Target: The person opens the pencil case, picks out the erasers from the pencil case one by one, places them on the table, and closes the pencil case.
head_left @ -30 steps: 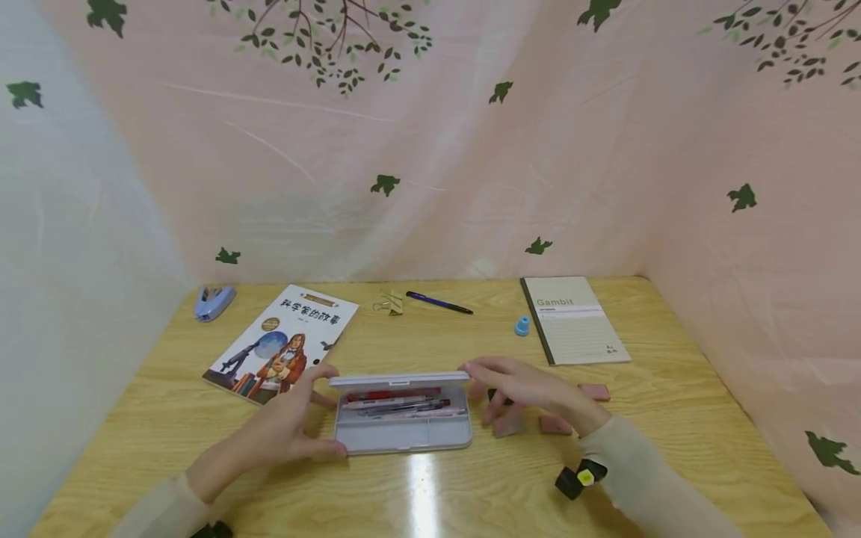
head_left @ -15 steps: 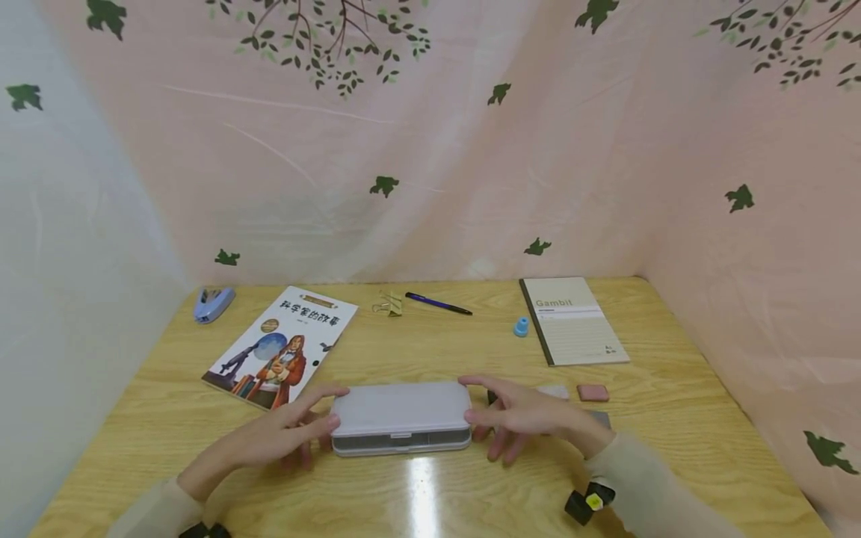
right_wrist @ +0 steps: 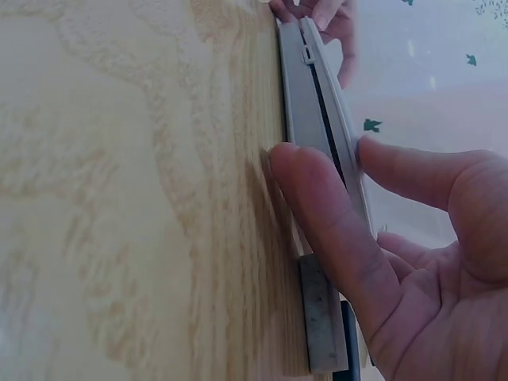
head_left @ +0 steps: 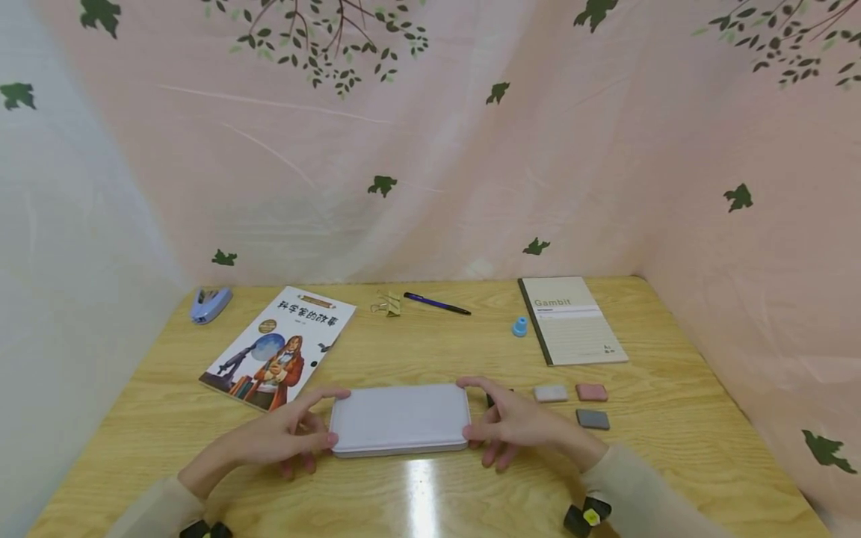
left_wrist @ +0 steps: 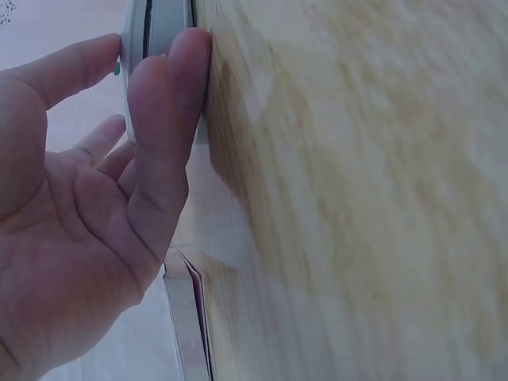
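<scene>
Both hands' fingers, left hand (head_left: 269,441) and right hand (head_left: 518,422), lightly pinch the shut pencil case (head_left: 400,418), its contents hidden. Wooden worktop (head_left: 437,493), leaf-printed pink curtain (head_left: 471,164) behind.

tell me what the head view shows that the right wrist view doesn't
Only the head view shows the storybook, stapler, pen, Gambit notebook, three erasers and the case's flat lid top.

Only the right wrist view shows the case's side seam and a small clasp close up, the thumb pressing the edge.

Both show the grey pencil case lying on the wooden table, the left hand and right hand at its ends.
</scene>
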